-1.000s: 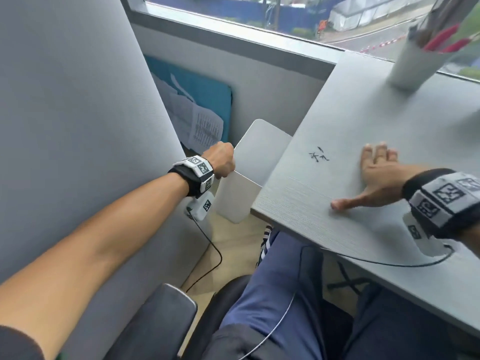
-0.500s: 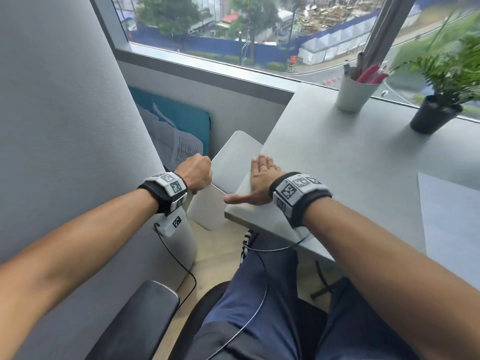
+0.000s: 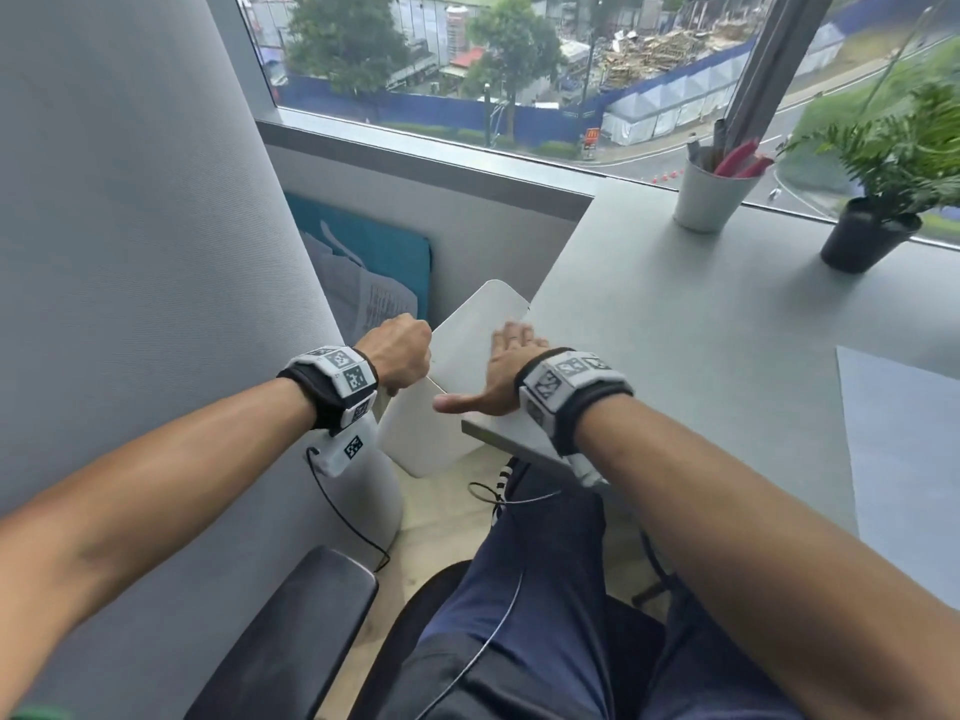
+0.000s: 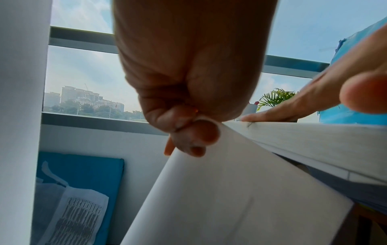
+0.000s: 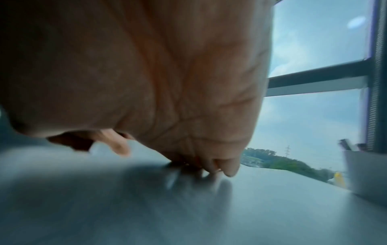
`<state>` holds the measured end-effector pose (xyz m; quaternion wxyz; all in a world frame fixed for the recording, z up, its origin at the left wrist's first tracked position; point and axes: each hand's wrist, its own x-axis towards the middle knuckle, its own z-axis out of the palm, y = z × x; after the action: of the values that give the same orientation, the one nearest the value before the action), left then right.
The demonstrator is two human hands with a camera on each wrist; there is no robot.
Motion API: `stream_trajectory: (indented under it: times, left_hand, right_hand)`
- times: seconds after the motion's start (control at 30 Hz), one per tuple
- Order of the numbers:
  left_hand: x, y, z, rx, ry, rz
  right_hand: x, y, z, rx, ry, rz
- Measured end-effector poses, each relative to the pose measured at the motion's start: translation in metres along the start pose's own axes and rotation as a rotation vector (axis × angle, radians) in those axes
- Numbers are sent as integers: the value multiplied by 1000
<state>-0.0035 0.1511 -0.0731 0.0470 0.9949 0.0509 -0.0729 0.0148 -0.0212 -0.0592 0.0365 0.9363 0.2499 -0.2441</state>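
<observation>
A thin white sheet point(image 3: 467, 330) with rounded corners hangs off the left edge of the grey desk point(image 3: 701, 381), sloping down from it. My left hand point(image 3: 397, 358) pinches the sheet's near edge between thumb and curled fingers; the left wrist view shows this pinch point(image 4: 194, 132). My right hand point(image 3: 506, 366) lies flat, palm down, on the desk's left corner, fingers straight and reaching over the sheet, thumb spread toward my left hand. In the right wrist view its fingertips point(image 5: 220, 167) touch the desk top. What lies under the palm is hidden.
A white pen cup point(image 3: 709, 192) and a potted plant point(image 3: 872, 236) stand by the window at the back. A pale sheet of paper point(image 3: 909, 459) lies at the desk's right. A grey partition point(image 3: 130, 252) stands on my left, with a blue folder with papers point(image 3: 384, 252) behind it.
My right hand has slid left across the desk to its left corner. The small black specks seen on the desk a second ago are out of sight. My left hand keeps its hold.
</observation>
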Motion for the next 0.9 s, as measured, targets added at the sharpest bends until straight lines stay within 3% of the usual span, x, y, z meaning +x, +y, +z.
stream_trajectory:
  times: [0.13, 0.3, 0.43, 0.5, 0.63, 0.7, 0.77, 0.9]
  left_hand:
    - [-8, 3, -8, -2, -3, 9]
    - [-15, 2, -8, -22, -15, 3]
    - [-15, 1, -8, -34, -7, -5]
    - [-13, -1, -9, -31, -21, -13]
    - [-10, 4, -14, 0, -62, 22]
    - [-10, 5, -16, -5, -93, 39]
    - [-11, 4, -12, -15, -80, 24]
    - [-8, -4, 1, 27, -74, 34]
  right_hand:
    - [5, -23, -8, 5, 46, -48]
    - [-8, 40, -36, -46, 128, 114]
    - [-10, 83, -39, -71, 62, 263]
    - [-7, 70, -33, -45, 59, 225]
    - [-5, 3, -35, -55, 38, -39]
    - [-8, -16, -43, -69, 44, -95]
    - [-6, -6, -48, -40, 103, -77]
    - [-1, 70, -50, -106, 129, 82]
